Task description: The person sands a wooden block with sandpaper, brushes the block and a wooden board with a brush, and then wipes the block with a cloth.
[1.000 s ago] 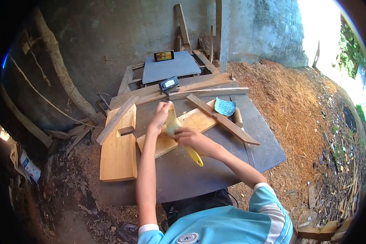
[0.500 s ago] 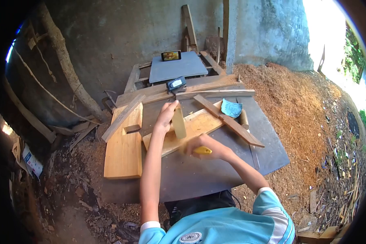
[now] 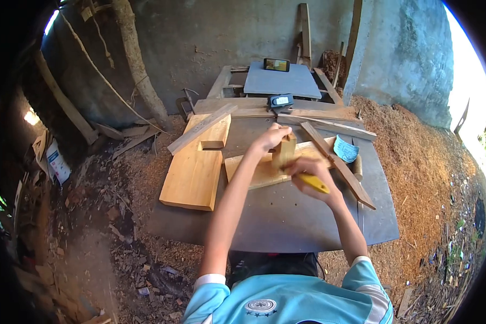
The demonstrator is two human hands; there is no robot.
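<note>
My left hand (image 3: 272, 138) is closed around the top of a small wooden block (image 3: 284, 153), held upright above a pale board (image 3: 254, 171) on the dark table. Close against the block's right side, my right hand (image 3: 311, 174) is wrapped round a tool with a yellow handle (image 3: 315, 183); motion blurs the tool's working end and my fingers hide it. A dark wooden strip (image 3: 340, 166) lies across the board's right end, beside a crumpled blue paper (image 3: 345, 149).
On the table's left is a large notched board (image 3: 191, 178) with a narrow strip (image 3: 202, 129) over it. A dark blue device (image 3: 281, 101) sits behind the boards. Farther back, a phone (image 3: 276, 65) stands on a grey panel (image 3: 281, 82). Sawdust (image 3: 416, 178) covers the ground at right.
The camera view has turned, so the scene sits farther right. The block now shows a different face, and my right hand has come up against it with the yellow-handled tool.
</note>
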